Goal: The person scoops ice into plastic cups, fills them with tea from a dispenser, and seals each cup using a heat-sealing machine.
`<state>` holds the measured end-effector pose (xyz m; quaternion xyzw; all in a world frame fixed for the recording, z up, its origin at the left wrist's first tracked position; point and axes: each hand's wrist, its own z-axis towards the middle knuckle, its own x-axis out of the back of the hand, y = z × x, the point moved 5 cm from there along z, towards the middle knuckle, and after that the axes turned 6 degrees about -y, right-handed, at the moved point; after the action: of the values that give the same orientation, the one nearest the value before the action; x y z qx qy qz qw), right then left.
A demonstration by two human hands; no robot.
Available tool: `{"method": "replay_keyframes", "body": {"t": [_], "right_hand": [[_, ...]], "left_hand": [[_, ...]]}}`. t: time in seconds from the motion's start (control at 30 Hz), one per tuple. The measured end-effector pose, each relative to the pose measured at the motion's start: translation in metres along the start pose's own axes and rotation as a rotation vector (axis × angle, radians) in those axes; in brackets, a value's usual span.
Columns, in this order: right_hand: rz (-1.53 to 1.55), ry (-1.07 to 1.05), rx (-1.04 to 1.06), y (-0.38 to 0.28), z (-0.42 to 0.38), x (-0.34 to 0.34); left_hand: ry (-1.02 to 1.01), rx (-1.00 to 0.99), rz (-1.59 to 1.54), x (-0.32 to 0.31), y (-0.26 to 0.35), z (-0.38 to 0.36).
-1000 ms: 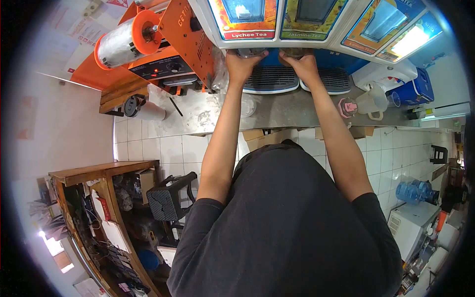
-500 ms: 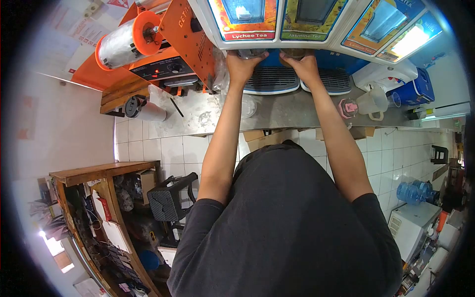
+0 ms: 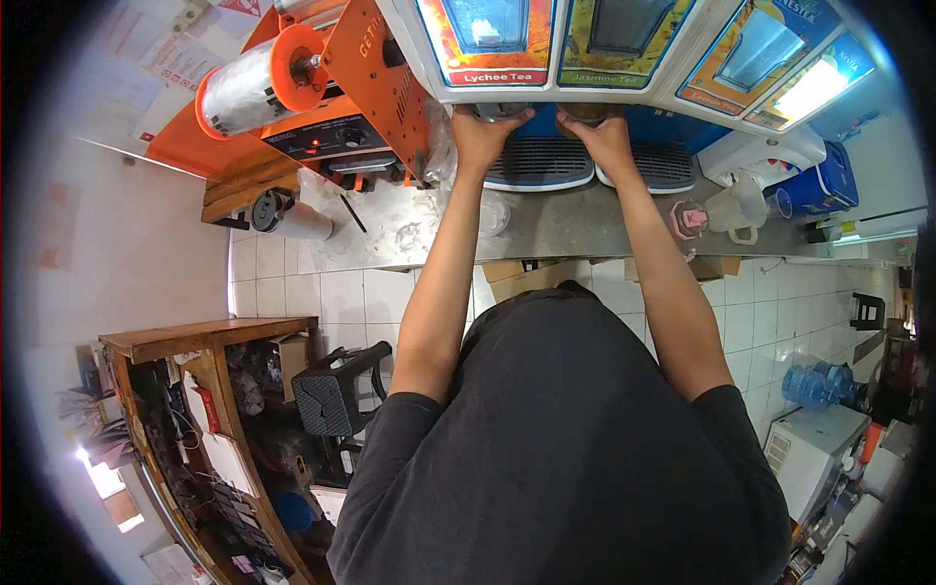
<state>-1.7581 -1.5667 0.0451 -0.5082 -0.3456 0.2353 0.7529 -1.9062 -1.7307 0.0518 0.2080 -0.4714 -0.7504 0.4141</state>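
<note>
My left hand is wrapped round a clear cup under the Lychee Tea panel of the drink dispenser. Under the Jasmine Tea panel, my right hand grips a second cup, which looks darker inside. Both thumbs point inward, toward each other. The dispenser's lower edge hides the upper parts of the cups and some of my fingers. Below the hands are two black slatted drip trays, a left one and a right one.
An orange cup-sealing machine with a film roll stands left on the metal counter. A tumbler and a black stick lie near it. To the right are a pink-topped container, a pitcher and a blue box.
The whole view has shifted slightly, with the dispenser and counter a little lower and further right. Both hands keep their hold on the cups under the dispenser.
</note>
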Motion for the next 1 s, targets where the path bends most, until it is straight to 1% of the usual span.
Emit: {"method": "replay_keyframes", "body": {"t": [0.1,0.17,0.2,0.27,0.4,0.47,0.5,0.57,0.6,0.67,0.77,0.83,0.9,0.97,1.0], "right_hand": [[0.024,-0.035,-0.02,0.001,-0.001,-0.002],[-0.083,0.112,0.054,0.006,0.0,0.001],[-0.08,0.115,0.052,0.008,0.0,0.003],[-0.016,-0.006,0.006,0.013,0.001,0.001],[-0.024,0.037,0.021,0.012,-0.001,0.002],[-0.063,-0.033,-0.035,0.012,-0.003,0.001],[-0.061,-0.031,-0.039,0.011,-0.006,0.002],[-0.117,0.065,-0.016,0.009,-0.012,0.005],[-0.115,0.065,-0.018,0.011,-0.012,0.004],[-0.11,0.092,0.079,0.007,-0.016,0.004],[-0.046,0.058,0.067,0.004,-0.019,0.003],[-0.056,0.078,0.042,0.004,-0.02,0.001],[-0.067,0.101,0.018,0.01,-0.017,0.002],[-0.116,0.09,0.111,0.005,-0.01,0.001],[-0.112,0.094,0.106,0.004,-0.011,0.0]], "left_hand": [[0.018,0.006,-0.023,0.0,0.002,-0.001],[0.02,0.011,-0.025,0.0,0.001,-0.001],[0.017,0.005,-0.022,0.0,-0.001,-0.001],[0.008,-0.002,-0.019,0.0,-0.004,0.0],[-0.04,0.002,-0.029,-0.001,-0.005,0.001],[-0.063,0.003,-0.038,-0.002,-0.004,0.001],[-0.066,0.009,-0.037,-0.002,-0.003,0.001],[-0.071,0.015,-0.036,-0.003,-0.001,0.001],[-0.047,0.014,-0.068,-0.003,-0.001,0.001],[-0.029,0.015,-0.098,-0.002,0.001,0.0],[-0.058,-0.002,-0.05,-0.003,0.004,0.001],[-0.055,0.026,-0.063,-0.003,0.002,0.0],[-0.039,0.01,-0.068,-0.003,0.006,0.0],[-0.024,-0.005,-0.073,-0.003,0.01,0.001],[-0.035,0.0,-0.092,-0.004,0.011,0.0]]}}
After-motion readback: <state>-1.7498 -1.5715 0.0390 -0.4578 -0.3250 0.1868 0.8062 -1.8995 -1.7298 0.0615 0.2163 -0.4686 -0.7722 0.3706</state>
